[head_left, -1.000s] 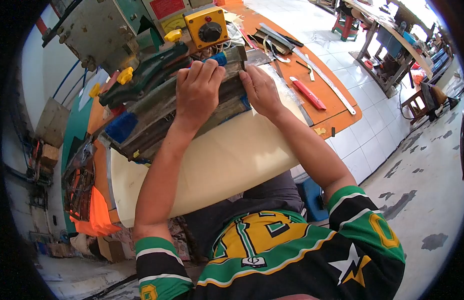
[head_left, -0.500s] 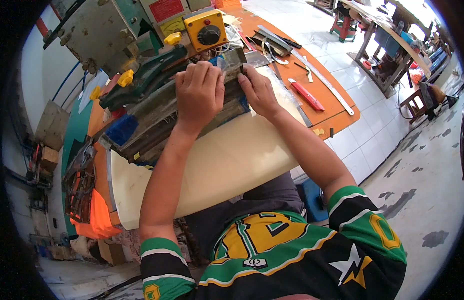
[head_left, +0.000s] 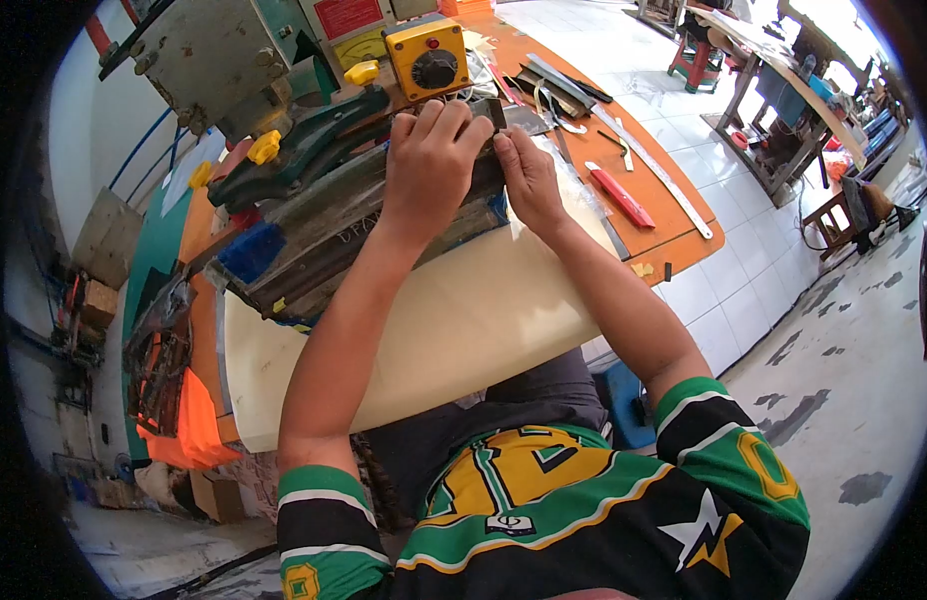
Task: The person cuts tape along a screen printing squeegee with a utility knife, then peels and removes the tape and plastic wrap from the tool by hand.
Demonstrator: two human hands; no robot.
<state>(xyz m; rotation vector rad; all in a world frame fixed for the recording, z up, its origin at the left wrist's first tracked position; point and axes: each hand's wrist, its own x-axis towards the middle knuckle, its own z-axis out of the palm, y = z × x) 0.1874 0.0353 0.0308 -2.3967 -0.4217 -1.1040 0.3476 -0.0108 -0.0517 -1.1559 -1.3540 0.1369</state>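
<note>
White floor tiles lie beyond a table with an orange top, well to the right of the fingers. Directly beneath the fingers is a long, worn grey-brown block with blue patches, slanting above a smooth cream-coloured sheet. The left hand curls its fingers over the block's upper edge, near its far end; whether they pinch anything is hidden. The right hand has its thumb against the end corner, its fingers bent close together; their grip cannot be told. Just past the left fingertips stands a yellow control box with a black knob. Right of the right fingers lie a red plastic-handled cutter and a long silver ruler.
</note>
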